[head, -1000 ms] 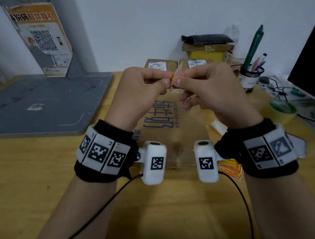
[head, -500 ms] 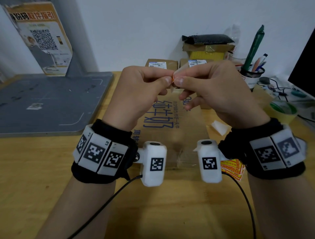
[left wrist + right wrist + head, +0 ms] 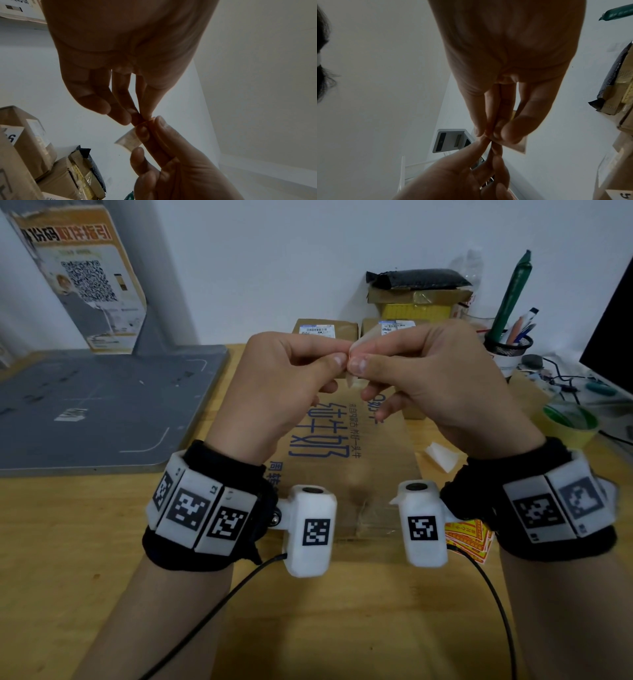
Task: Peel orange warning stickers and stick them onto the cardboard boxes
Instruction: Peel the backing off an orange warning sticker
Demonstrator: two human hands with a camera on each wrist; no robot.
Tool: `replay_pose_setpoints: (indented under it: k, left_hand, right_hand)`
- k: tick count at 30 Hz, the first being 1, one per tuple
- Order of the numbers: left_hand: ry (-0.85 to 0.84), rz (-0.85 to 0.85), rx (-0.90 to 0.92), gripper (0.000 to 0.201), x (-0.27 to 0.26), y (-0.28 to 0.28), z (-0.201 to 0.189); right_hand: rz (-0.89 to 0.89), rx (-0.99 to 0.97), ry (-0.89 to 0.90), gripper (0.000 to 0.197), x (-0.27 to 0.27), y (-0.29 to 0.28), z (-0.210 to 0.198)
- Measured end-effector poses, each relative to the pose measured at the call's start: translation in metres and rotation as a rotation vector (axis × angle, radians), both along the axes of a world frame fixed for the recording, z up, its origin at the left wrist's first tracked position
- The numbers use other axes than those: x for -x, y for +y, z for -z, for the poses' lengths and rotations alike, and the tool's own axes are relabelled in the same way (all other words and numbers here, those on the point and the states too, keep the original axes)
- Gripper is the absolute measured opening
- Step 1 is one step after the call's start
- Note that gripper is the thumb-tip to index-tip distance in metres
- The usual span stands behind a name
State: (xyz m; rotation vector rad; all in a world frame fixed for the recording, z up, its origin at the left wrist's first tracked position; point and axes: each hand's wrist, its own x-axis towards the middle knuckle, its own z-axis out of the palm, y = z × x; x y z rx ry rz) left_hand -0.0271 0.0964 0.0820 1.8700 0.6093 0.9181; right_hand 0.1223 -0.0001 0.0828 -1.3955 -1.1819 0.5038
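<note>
Both hands are raised above a flat cardboard box (image 3: 346, 470) with blue print. Between them is an orange warning sticker (image 3: 147, 121) on its pale backing paper (image 3: 129, 140), mostly hidden by the fingers. My left hand (image 3: 337, 356) pinches one corner between thumb and forefinger, seen close up in the left wrist view (image 3: 142, 117). My right hand (image 3: 358, 358) pinches the backing paper (image 3: 520, 146) right against it, fingertips touching (image 3: 488, 133). A stack of orange stickers (image 3: 471, 537) lies on the desk under my right wrist.
Two small labelled cardboard boxes (image 3: 325, 328) (image 3: 394, 327) stand behind the hands, with a taped box (image 3: 416, 302) further back. A loose scrap of backing paper (image 3: 442, 457) lies right of the flat box. A tape roll (image 3: 570, 422), a pen holder (image 3: 508, 347) and a grey mat (image 3: 96, 405) flank the workspace.
The hands have stayed pinched together in nearly the same place. The orange edge seen between the fingertips earlier is now covered, and pale backing paper shows below them.
</note>
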Motion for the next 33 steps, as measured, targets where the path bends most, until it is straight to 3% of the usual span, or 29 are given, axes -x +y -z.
replay_pose_setpoints:
  k: [14, 24, 30, 33]
  left_hand:
    - [0.013, 0.016, 0.003, 0.023, -0.0005, -0.0013, 0.0005]
    - [-0.009, -0.014, 0.073, 0.010, -0.0017, 0.0003, 0.0012]
    - [0.004, -0.033, 0.099, 0.011, -0.0017, 0.0025, 0.0013]
    - [0.008, -0.051, 0.153, 0.015, -0.0018, 0.0037, 0.0005]
  right_hand:
    - [0.032, 0.011, -0.045, 0.004, -0.0020, 0.0008, 0.0017]
    - [0.088, 0.013, -0.080, 0.007, -0.0010, 0.0017, 0.0015]
    - [0.082, 0.001, -0.048, 0.007, -0.0001, 0.0021, 0.0014]
    - [0.037, 0.001, 0.062, 0.014, -0.0011, 0.0017, 0.0009]
